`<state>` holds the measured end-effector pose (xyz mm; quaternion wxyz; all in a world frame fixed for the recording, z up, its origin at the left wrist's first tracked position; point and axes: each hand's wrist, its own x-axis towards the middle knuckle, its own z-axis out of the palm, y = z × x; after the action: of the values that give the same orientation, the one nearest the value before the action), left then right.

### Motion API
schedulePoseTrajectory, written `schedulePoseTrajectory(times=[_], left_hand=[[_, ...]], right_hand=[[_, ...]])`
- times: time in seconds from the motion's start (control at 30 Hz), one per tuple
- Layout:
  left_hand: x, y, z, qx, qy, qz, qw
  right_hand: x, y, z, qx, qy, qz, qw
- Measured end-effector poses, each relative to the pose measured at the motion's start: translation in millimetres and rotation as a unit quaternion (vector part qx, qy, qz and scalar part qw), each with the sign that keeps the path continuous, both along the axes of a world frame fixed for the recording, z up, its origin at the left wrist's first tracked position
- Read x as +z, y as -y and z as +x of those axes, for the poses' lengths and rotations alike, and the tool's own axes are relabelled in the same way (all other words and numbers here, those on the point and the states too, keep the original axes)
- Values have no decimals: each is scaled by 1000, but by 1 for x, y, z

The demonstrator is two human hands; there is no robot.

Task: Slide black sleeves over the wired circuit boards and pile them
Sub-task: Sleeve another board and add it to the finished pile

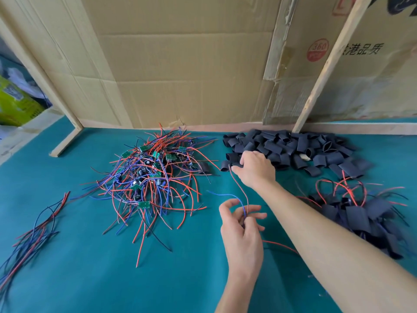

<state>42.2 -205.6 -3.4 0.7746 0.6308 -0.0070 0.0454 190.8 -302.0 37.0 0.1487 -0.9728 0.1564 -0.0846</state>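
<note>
Wires (244, 199) upright betw. both hands (242, 231)

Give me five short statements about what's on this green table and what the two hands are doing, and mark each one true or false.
1. The right hand reaches into the heap of empty black sleeves. True.
2. The left hand rests flat on the table, holding nothing. False: it pinches red and blue wires.
3. The tangle of unsleeved boards lies left of the sleeve heap. True.
4. The pile of finished sleeved boards sits at the far left. False: it is at the right, by the right forearm.
5. A bundle of loose wires lies at the left edge. True.
</note>
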Motion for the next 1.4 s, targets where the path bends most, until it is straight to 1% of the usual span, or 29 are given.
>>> schedulePoseTrajectory(times=[0.13, 0.2, 0.27, 0.33, 0.5, 0.63, 0.7, 0.8, 0.9, 1.0, 1.07, 1.1, 1.13, 1.2, 1.27, 1.33, 1.4], left_hand=[[-1, 1, 0, -17, 4, 17, 1000], [-1, 2, -1, -17, -1, 26, 1000], [-1, 2, 0, -12, -2, 54, 998], [-2, 3, 0, -4, -5, 79, 997], [3, 5, 2, -4, 16, 90, 996], [4, 3, 1, -40, 20, 97, 994], [4, 3, 0, -50, 21, 96, 994], [5, 4, 1, -64, 40, 102, 992], [5, 5, 0, -70, 60, 115, 989], [5, 6, 0, -53, 69, 109, 990], [5, 6, -1, -39, 61, 100, 992], [4, 7, -1, -31, 53, 89, 994], [3, 7, 0, -22, 44, 79, 996], [1, 7, 2, -5, 32, 71, 997], [-1, 7, 2, 9, 36, 79, 996], [-2, 8, 3, 24, 37, 82, 996], [-4, 9, 6, 40, 25, 81, 996]], right_hand=[[5, 5, -6, -12, 25, 13, 1000], [13, 14, -18, -15, 58, 57, 997], [18, 24, -41, -1, 98, 131, 987], [21, 30, -71, 24, 130, 207, 969], [16, 19, -133, 90, 115, 353, 924], [3, 12, -145, 97, 116, 485, 861], [-1, 15, -146, 93, 107, 532, 835], [-1, 26, -149, 92, 114, 540, 829], [-4, 39, -151, 82, 133, 559, 814], [-5, 47, -152, 72, 134, 582, 799], [-3, 53, -153, 80, 116, 587, 797], [-2, 55, -154, 87, 97, 577, 807], [0, 58, -156, 93, 70, 555, 824], [2, 61, -158, 107, 4, 487, 867], [3, 60, -159, 139, -58, 420, 895], [5, 56, -161, 180, -108, 384, 899], [10, 54, -164, 220, -156, 374, 887]])
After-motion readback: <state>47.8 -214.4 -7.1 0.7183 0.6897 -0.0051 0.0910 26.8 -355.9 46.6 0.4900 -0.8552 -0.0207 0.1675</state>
